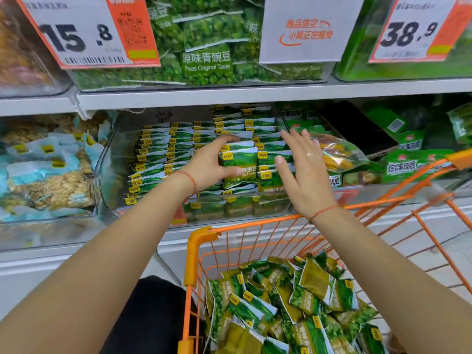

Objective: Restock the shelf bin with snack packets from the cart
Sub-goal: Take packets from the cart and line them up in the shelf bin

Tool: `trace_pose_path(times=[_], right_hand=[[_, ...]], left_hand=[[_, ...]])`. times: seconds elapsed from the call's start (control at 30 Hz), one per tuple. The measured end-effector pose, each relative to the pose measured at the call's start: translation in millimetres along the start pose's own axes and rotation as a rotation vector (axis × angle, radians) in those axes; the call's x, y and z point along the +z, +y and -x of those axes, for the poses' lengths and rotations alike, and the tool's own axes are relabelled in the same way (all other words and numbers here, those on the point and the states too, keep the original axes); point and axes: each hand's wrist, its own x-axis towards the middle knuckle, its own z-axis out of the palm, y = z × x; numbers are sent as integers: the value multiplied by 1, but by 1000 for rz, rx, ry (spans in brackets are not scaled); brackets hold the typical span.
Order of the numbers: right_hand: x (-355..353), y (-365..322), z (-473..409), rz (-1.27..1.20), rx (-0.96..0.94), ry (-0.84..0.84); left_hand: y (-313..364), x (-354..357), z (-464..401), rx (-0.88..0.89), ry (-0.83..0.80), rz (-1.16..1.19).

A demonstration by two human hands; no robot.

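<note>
Loose snack packets (293, 310) still heap the cart (201, 241), while the left hand (207, 164) pinches a packet (238, 162) into the nearly full shelf bin (107, 169), right hand (304, 169) fingers spread beside it.

Two bare forearms, no sleeves visible on either one. The left hand (208, 166) has a thin red string bracelet (190, 180) tied around the wrist. The right hand (305, 172) has a matching thin red string bracelet (323, 211) at its wrist, and a slim pale ring (310, 154) sits on one finger. Fingernails are short and unpainted. Low between the arms, a patch of black clothing (150, 318) shows.
</note>
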Motion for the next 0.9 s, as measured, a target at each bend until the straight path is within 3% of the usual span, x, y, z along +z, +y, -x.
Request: trace_pose_path(times=[0.23,0.33,0.43,0.6,0.73,0.83,0.9], right_hand=[[2,1,-2,33,16,13],[2,1,0,34,7,24],[2,2,0,46,-4,37],[3,6,-3,70,-40,78],[-13,5,4,-57,-75,161],[-33,1,23,-138,-116,219],[-48,1,40,-145,-200,248]], left_hand=[[1,14,12,98,236,-429],[3,19,8,189,144,-650],[-1,19,3,81,18,-734],[6,17,1,42,-58,-882],[20,9,16,102,29,-791],[29,6,37,199,240,-652],[39,13,54,354,365,-544]])
